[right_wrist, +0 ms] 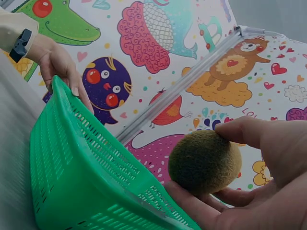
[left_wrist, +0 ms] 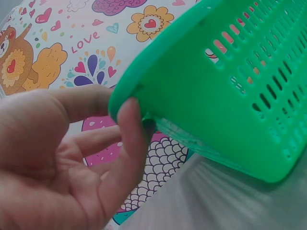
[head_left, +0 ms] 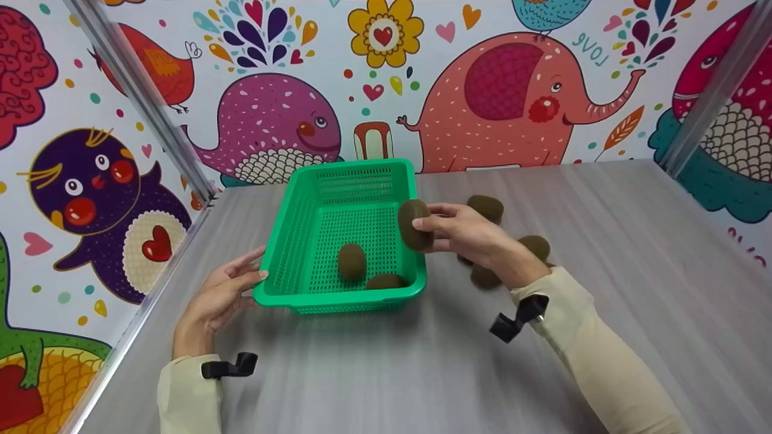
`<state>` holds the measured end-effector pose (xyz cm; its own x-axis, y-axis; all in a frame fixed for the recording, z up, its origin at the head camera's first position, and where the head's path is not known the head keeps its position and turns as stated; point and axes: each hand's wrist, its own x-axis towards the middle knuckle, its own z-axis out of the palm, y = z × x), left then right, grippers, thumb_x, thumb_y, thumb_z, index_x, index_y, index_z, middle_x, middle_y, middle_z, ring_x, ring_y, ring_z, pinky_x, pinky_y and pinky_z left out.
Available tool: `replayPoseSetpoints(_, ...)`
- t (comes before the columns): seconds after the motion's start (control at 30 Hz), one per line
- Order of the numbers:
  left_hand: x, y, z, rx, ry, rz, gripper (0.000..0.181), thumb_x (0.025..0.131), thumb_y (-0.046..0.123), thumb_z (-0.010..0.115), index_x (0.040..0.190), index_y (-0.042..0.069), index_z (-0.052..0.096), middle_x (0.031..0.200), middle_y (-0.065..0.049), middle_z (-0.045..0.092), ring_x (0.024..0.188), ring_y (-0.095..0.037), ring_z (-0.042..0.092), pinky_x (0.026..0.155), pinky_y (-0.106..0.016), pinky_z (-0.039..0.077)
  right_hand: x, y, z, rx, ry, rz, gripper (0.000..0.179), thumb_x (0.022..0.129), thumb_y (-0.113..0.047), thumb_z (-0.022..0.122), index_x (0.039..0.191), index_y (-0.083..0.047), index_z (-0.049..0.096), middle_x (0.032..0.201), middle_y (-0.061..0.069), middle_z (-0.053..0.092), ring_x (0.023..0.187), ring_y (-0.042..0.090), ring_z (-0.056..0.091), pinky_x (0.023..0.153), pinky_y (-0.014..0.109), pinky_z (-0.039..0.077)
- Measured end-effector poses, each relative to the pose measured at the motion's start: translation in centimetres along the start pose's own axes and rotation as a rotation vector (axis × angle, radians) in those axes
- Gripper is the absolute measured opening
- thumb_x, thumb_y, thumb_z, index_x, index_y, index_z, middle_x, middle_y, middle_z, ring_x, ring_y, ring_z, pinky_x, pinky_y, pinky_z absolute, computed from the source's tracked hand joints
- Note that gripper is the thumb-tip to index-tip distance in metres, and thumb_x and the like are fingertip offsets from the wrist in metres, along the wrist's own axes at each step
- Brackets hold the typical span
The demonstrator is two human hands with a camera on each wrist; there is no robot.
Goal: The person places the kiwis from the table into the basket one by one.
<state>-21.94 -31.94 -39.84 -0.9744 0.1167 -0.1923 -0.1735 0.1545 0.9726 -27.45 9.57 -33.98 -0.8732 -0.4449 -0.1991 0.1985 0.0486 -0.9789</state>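
Note:
A green plastic basket with slotted walls stands on the table. Two kiwis lie inside at its near end: one kiwi whole in view, another kiwi partly hidden by the near rim. My right hand holds a brown fuzzy kiwi over the basket's right rim; in the right wrist view this kiwi sits between thumb and fingers. At the left near corner, my left hand pinches the rim, and the left wrist view shows thumb and finger on the basket edge.
Several more kiwis lie on the grey table to the right, among them a kiwi beyond the right hand and a kiwi behind the right wrist. Cartoon-printed walls with metal posts close off the back and sides.

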Motion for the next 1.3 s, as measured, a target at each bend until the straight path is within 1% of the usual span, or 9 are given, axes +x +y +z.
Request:
replayPoseSetpoints(0.23, 0.0, -0.1, -0.1, 0.006, -0.002, -0.007, 0.069, 0.099, 0.020, 0.062, 0.159, 0.010, 0.028, 0.130, -0.002, 0.058, 0.099, -0.012, 0.070, 0.082, -0.036, 0.062, 1.1, -0.8, 1.1, -0.033, -0.025, 0.042, 0.059, 0.097, -0.020, 0.066, 0.146, 0.000, 0.039, 0.136, 0.018, 0.055, 0.121, 0.030, 0.061, 0.103, 0.043, 0.053)
replayPoseSetpoints(0.4, -0.1, -0.2, 0.0, 0.012, 0.007, -0.009, 0.069, 0.099, 0.021, 0.064, 0.158, 0.011, 0.029, 0.130, -0.002, 0.058, 0.098, -0.012, 0.070, 0.080, -0.034, 0.061, 2.0, -0.9, 2.0, -0.117, 0.021, 0.057, 0.071, 0.095, -0.031, 0.070, 0.149, -0.002, 0.036, 0.134, 0.016, 0.059, 0.122, 0.029, 0.063, 0.104, 0.041, 0.052)
replayPoseSetpoints(0.47, -0.1, -0.2, 0.0, 0.008, 0.007, -0.010, 0.069, 0.099, 0.021, 0.064, 0.158, 0.011, 0.030, 0.129, -0.001, 0.058, 0.098, -0.012, 0.070, 0.080, -0.034, 0.061, 2.5, -0.9, 2.5, -0.136, 0.020, 0.063, 0.073, 0.094, -0.033, 0.070, 0.150, -0.002, 0.035, 0.133, 0.015, 0.060, 0.122, 0.028, 0.063, 0.104, 0.041, 0.052)
replayPoseSetpoints(0.6, -0.1, -0.3, -0.1, 0.000, 0.006, -0.006, 0.069, 0.099, 0.020, 0.064, 0.158, 0.011, 0.030, 0.127, 0.001, 0.059, 0.097, -0.011, 0.070, 0.079, -0.033, 0.061, 3.3, -0.9, 3.4, -0.137, -0.020, 0.081, 0.069, 0.095, -0.029, 0.070, 0.149, -0.002, 0.036, 0.131, 0.016, 0.062, 0.120, 0.027, 0.064, 0.102, 0.040, 0.054)
replayPoseSetpoints(0.77, -0.1, -0.3, -0.1, -0.007, 0.006, 0.000, 0.069, 0.099, 0.019, 0.063, 0.158, 0.010, 0.029, 0.127, 0.001, 0.059, 0.097, -0.011, 0.070, 0.078, -0.032, 0.061, 4.2, -0.9, 4.3, -0.153, -0.055, 0.114, 0.071, 0.095, -0.025, 0.070, 0.150, -0.002, 0.032, 0.135, 0.017, 0.058, 0.124, 0.030, 0.061, 0.103, 0.044, 0.053)
replayPoseSetpoints(0.97, -0.2, -0.3, -0.2, 0.001, 0.007, 0.015, 0.069, 0.099, 0.017, 0.062, 0.158, 0.008, 0.027, 0.126, 0.000, 0.059, 0.096, -0.010, 0.071, 0.077, -0.032, 0.062, 5.1, -0.4, 5.0, -0.228, -0.052, 0.153, 0.076, 0.094, -0.025, 0.071, 0.153, -0.003, 0.029, 0.138, 0.017, 0.056, 0.131, 0.032, 0.056, 0.105, 0.044, 0.052)
replayPoseSetpoints(1.2, 0.0, 0.0, -0.1, -0.015, 0.004, -0.008, 0.070, 0.098, 0.021, 0.065, 0.158, 0.012, 0.029, 0.127, 0.000, 0.058, 0.098, -0.011, 0.070, 0.080, -0.032, 0.061, 5.9, 0.0, 5.8, -0.275, -0.011, 0.133, 0.073, 0.093, -0.024, 0.072, 0.151, 0.000, 0.034, 0.139, 0.019, 0.054, 0.126, 0.032, 0.060, 0.104, 0.046, 0.052)
replayPoseSetpoints(1.3, 0.0, -0.1, -0.2, -0.019, -0.003, -0.010, 0.071, 0.098, 0.021, 0.065, 0.158, 0.012, 0.029, 0.126, 0.001, 0.058, 0.099, -0.011, 0.070, 0.081, -0.033, 0.061, 6.1, 0.1, 6.2, -0.290, -0.006, 0.137, 0.073, 0.093, -0.023, 0.072, 0.151, 0.000, 0.035, 0.140, 0.020, 0.054, 0.125, 0.033, 0.060, 0.104, 0.047, 0.052)
